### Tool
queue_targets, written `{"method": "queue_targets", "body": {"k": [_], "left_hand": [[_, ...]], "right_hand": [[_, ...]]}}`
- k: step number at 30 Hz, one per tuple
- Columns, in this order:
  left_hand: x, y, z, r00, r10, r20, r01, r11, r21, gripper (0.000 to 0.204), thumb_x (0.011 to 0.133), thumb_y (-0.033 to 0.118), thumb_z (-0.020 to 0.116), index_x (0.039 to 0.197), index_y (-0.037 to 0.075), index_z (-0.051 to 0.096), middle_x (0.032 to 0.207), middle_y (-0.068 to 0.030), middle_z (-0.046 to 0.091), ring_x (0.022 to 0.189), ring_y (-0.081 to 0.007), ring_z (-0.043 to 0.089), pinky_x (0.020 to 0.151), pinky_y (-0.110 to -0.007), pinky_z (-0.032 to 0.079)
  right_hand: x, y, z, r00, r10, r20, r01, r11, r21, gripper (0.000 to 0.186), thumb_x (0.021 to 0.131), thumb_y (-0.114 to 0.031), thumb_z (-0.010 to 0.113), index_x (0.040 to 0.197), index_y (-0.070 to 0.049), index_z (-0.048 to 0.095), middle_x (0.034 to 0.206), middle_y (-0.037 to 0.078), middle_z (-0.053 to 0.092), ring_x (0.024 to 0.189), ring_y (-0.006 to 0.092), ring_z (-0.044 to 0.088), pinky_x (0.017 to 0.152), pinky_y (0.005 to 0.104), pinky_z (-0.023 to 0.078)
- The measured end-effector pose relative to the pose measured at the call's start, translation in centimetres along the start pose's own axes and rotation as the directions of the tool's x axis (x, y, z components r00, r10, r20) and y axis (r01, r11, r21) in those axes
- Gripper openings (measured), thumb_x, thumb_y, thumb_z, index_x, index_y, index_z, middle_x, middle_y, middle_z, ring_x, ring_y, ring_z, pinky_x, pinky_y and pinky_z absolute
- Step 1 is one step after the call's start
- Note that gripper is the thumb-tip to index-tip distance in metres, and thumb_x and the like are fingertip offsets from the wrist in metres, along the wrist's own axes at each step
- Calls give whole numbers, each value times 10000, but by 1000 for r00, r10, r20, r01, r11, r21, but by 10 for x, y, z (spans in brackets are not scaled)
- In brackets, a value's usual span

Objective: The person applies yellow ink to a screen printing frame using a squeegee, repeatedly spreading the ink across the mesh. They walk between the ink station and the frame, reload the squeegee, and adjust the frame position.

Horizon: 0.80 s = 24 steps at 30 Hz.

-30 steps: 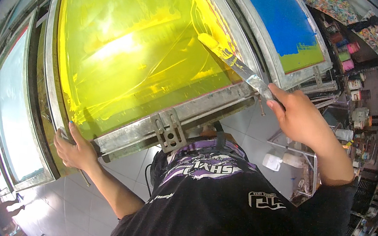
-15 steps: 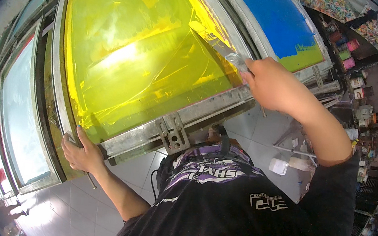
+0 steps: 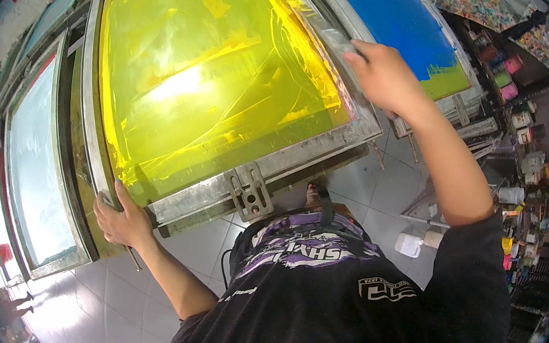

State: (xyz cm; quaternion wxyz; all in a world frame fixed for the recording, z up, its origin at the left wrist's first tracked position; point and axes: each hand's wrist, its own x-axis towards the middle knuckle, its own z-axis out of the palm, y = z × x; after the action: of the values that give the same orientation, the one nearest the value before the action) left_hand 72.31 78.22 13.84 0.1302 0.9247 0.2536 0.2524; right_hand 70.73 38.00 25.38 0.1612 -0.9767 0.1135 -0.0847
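The right hand clasps a long yellow-smeared grey spatula. The left hand grips a rectangular grey metal frame.

Glossy yellow screen; around it, scuffed metal frame; right of it, smooth blue screen; below it, matt cloth shirt.

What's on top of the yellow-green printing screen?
Yellow ink, densest along the left and right edges, streaked elsewhere. The right hand holds a blurred ink spatula over the right side. Mesh under the dense ink is covered.
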Motion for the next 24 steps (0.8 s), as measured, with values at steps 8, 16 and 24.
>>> {"method": "queue_targets", "body": {"k": [8, 16, 24], "left_hand": [[1, -1, 2, 1000, -5, 3, 5, 1000, 30, 599, 792, 569, 444, 1123, 76, 517, 1166, -79, 505, 1095, -279, 436, 882, -493, 300], [3, -5, 4, 999, -2, 40, 0, 998, 66, 614, 790, 589, 431, 1141, 92, 507, 1200, -76, 480, 1123, -277, 410, 900, -521, 273], [3, -2, 4, 999, -18, 49, 14, 997, 73, 623, 788, 592, 432, 1158, 96, 499, 1215, -71, 471, 1143, -273, 402, 917, -520, 263]], "right_hand": [[-105, 10, -71, 964, 114, 239, -139, 986, 90, 366, 828, -154, 543, 1142, 27, 495, 887, 214, 610, 812, 257, 606, 767, 316, 434], [-166, 7, -92, 868, 317, 382, -334, 942, -23, 374, 768, -117, 596, 1112, 13, 526, 864, 222, 604, 785, 340, 600, 757, 329, 440], [-157, 4, -90, 861, 303, 409, -276, 953, -124, 352, 768, -129, 602, 1083, 16, 544, 784, 235, 590, 735, 346, 594, 725, 360, 438]]}}
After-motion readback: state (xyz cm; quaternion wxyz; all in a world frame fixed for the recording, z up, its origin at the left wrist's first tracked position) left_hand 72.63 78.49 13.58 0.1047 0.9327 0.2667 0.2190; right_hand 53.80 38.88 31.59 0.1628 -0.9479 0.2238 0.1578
